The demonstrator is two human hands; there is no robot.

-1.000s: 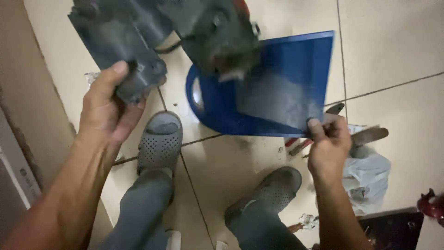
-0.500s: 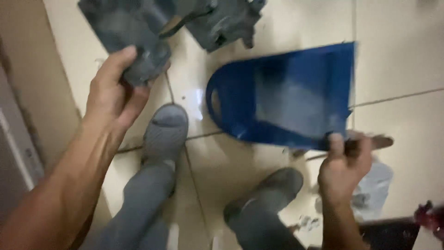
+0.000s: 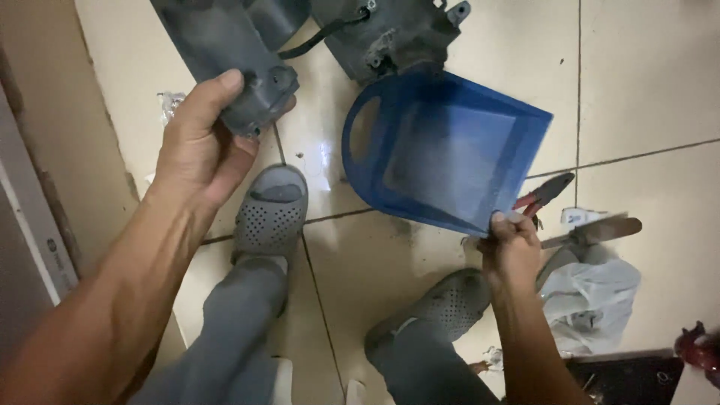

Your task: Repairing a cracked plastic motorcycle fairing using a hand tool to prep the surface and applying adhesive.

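Note:
My left hand point(image 3: 201, 142) grips the lower end of a dark grey plastic panel point(image 3: 225, 52) that reaches up past the top edge. A second dark grey moulded part point(image 3: 390, 34) with a black strap lies beyond it on the floor. My right hand point(image 3: 511, 247) pinches the near corner of a blue plastic dustpan point(image 3: 442, 150), which is tilted with its looped handle pointing left. My two feet in grey perforated clogs point(image 3: 271, 210) stand below on the cream tiles.
Red-handled pliers point(image 3: 541, 196) and a metal tool point(image 3: 600, 231) lie right of the dustpan. A white plastic bag point(image 3: 592, 292) sits by my right foot. A wall edge point(image 3: 37, 195) runs along the left. A dark box point(image 3: 637, 379) is at the bottom right.
The dustpan has swung round and tilted, its wide mouth now toward my right hand. The view has shifted, so the grey parts sit higher in frame. My left hand keeps its grip.

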